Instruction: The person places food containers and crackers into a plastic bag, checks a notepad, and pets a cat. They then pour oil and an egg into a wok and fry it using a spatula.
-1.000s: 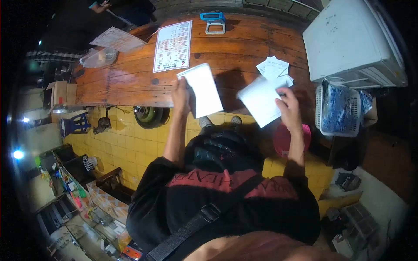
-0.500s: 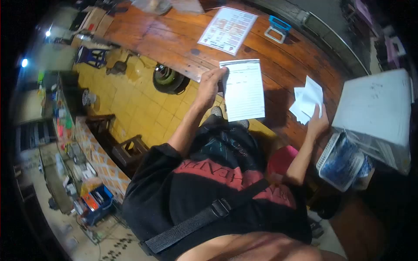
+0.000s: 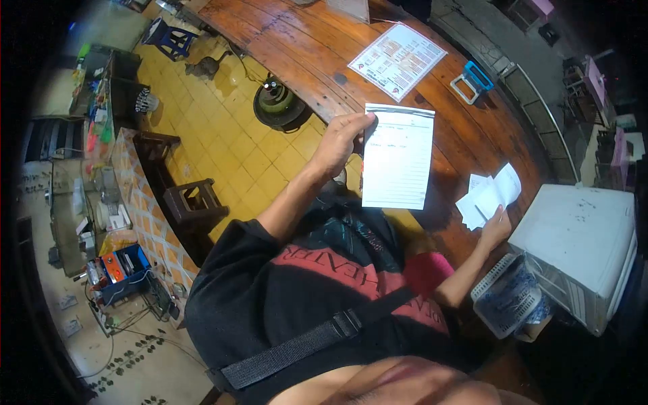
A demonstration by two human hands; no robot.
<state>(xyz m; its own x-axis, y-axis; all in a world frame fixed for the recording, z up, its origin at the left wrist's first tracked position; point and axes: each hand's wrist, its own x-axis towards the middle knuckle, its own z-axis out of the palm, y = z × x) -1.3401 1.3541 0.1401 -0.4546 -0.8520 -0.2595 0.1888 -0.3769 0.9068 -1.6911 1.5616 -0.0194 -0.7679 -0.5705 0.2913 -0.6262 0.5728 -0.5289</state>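
Note:
In my left hand [image 3: 341, 143] is a white ruled notepad [image 3: 398, 165], gripped at its upper left edge with the thumb on the front. A few short lines of writing show near its top. My right hand [image 3: 496, 227] is closed on several loose white paper slips [image 3: 487, 196], one curling up at the corner. These slips are over the right part of the wooden table [image 3: 297, 47]. Beyond the notepad lie a printed laminated sheet [image 3: 398, 62] and a small blue-and-white frame-like item [image 3: 472, 82].
At the right stands a white box [image 3: 574, 236], with a plastic basket [image 3: 507, 297] beside it. A red seat [image 3: 428, 271] is near my right forearm. On the yellow tiled floor [image 3: 202, 142] are a green-and-black round object [image 3: 277, 101], a wooden stool [image 3: 196, 201] and a blue plastic stool [image 3: 169, 39].
The view has turned, so the table and its items appear farther right and lower. Both hands keep their papers; the upper slip in my right hand now curls more.

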